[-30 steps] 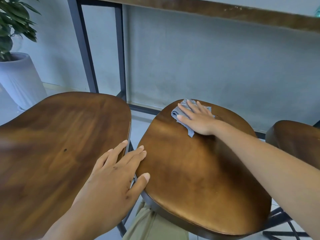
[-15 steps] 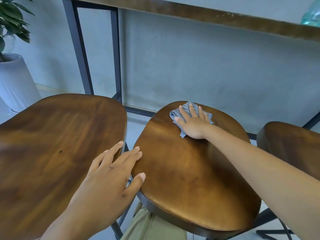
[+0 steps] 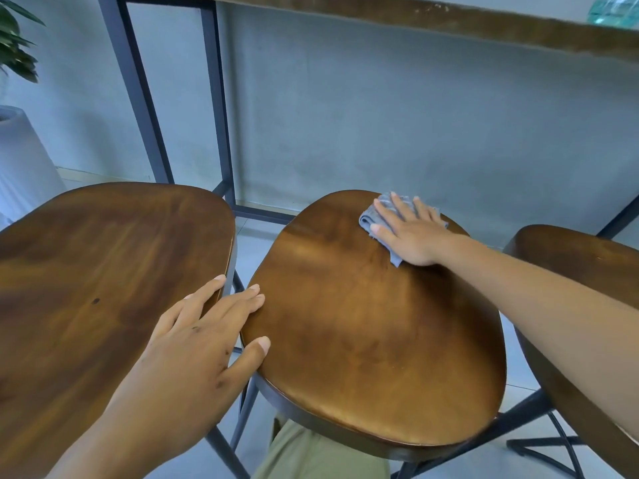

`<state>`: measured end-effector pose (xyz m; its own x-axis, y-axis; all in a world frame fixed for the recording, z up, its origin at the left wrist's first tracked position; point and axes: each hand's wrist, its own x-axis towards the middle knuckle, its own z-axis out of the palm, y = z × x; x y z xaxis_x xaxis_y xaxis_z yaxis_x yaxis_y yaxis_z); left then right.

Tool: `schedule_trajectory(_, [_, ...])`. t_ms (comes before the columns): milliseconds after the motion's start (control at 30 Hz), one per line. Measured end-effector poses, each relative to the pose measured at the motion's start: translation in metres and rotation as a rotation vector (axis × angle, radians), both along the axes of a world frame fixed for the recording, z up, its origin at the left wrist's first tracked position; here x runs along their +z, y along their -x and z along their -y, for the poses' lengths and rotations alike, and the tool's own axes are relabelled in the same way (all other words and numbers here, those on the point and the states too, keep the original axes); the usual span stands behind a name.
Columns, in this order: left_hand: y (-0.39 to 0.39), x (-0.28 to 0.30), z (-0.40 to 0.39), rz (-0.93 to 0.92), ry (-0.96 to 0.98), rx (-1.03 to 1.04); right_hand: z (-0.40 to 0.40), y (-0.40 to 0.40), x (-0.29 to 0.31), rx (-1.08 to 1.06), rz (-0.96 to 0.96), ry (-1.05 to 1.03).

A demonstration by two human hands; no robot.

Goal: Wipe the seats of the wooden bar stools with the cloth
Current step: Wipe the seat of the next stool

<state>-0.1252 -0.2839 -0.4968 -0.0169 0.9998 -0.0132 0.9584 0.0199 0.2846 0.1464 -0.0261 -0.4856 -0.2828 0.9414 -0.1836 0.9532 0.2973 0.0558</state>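
A folded blue-grey cloth lies at the far end of the middle stool seat, pinned flat under a person's right hand, whose fingers are straight and spread, pressing down on the fabric, not curled round it. The left hand hovers over or rests on the gap between this seat and the left stool seat, fingers straight and holding nothing, thumb lying at the middle seat's near-left rim; whether the fingertips touch the wood cannot be told.

The job appears to be partway through the middle seat: the cloth sits near the back edge, and the broad near portion of that seat looks still to be covered. Nothing in view shows whether the left seat has been wiped. A third seat, the right stool seat, is partly hidden by the outstretched right forearm and looks untouched by the cloth.

The cloth's far corner lies close to the seat's rounded back rim, so a stroke pushed farther away would likely carry it off the edge; room to move lies toward the person and to the left across the open wood. The seats stand close together with narrow gaps showing dark metal legs. Above and behind runs the wooden edge of a high tabletop on a dark metal frame, against a grey wall. A potted plant stands at the far left.
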Motion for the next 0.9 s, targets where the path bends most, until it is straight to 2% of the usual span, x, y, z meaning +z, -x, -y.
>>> schedule_trajectory(200, [0.002, 0.001, 0.001, 0.004, 0.002, -0.002, -0.018, 0.004, 0.001, -0.280, -0.017, -0.037])
schedule_trajectory(333, [-0.001, 0.004, 0.002, 0.024, 0.005, 0.005, -0.002, 0.015, -0.001, -0.351, -0.049, -0.013])
schedule_trajectory(567, [0.002, 0.001, 0.003, 0.035, -0.026, -0.016, 0.069, 0.023, -0.003, -0.184, -0.119, 0.100])
schedule_trajectory(767, [0.001, 0.002, 0.003, 0.049, -0.023, -0.007, 0.142, 0.022, 0.003, 0.058, -0.103, 0.195])
schedule_trajectory(900, [0.003, -0.001, 0.003, 0.064, -0.027, -0.022, 0.162, 0.006, 0.006, 0.200, -0.080, 0.228])
